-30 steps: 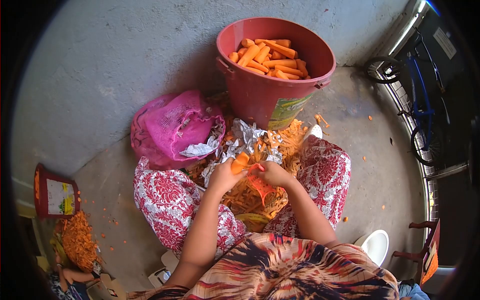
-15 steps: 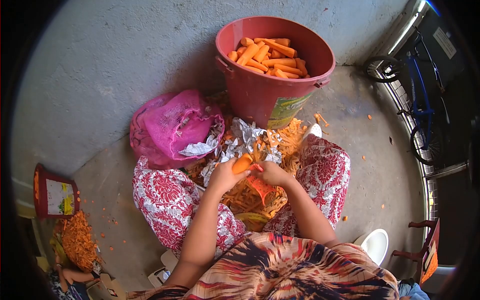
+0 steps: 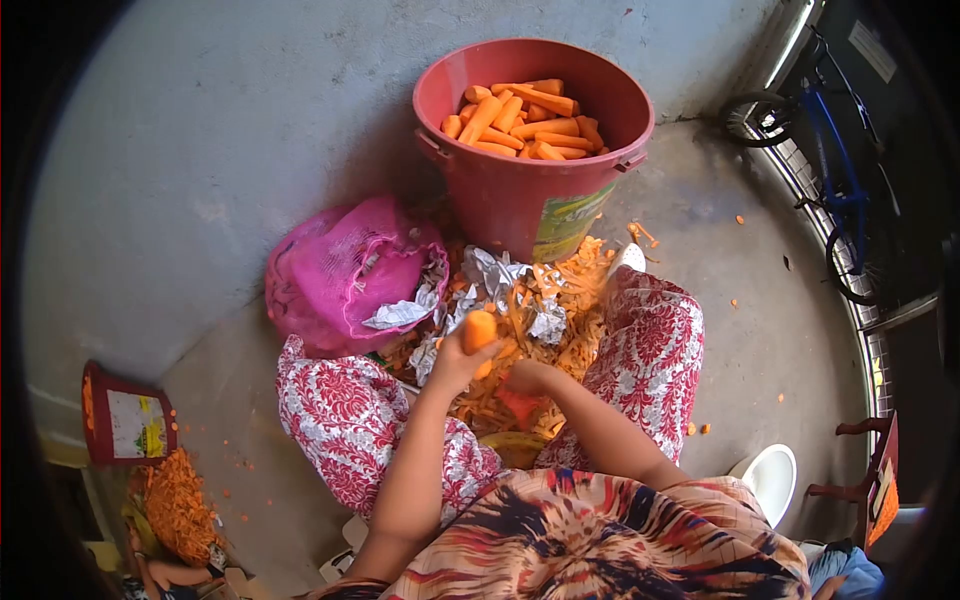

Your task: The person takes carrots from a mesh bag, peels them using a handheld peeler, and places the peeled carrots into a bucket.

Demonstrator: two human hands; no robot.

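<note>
My left hand (image 3: 458, 362) is closed around an orange carrot (image 3: 480, 328), which stands nearly upright in its grip. Close beside it on the right, my right hand (image 3: 530, 377) is wrapped round a red peeler (image 3: 521, 405), slightly blurred, its handle hanging below the fingers. Hand and carrot are a short way apart. Under both hands lies a heap of carrot peelings (image 3: 575, 345) mixed with crumpled paper (image 3: 492, 272). Beyond the heap, a large red tub (image 3: 500, 205) holds many peeled carrots (image 3: 548, 128).
A pink mesh sack (image 3: 345, 265) slumps left of the heap against the wall. Far left are a smaller red bucket (image 3: 100, 425), another peelings pile (image 3: 180, 510) and part of another person (image 3: 165, 575). A white basin (image 3: 772, 480) and a blue bicycle (image 3: 835, 180) stand right.
My left hand has turned the carrot more upright. My right hand with the peeler has moved down and away from the carrot. The view has shifted slightly.
</note>
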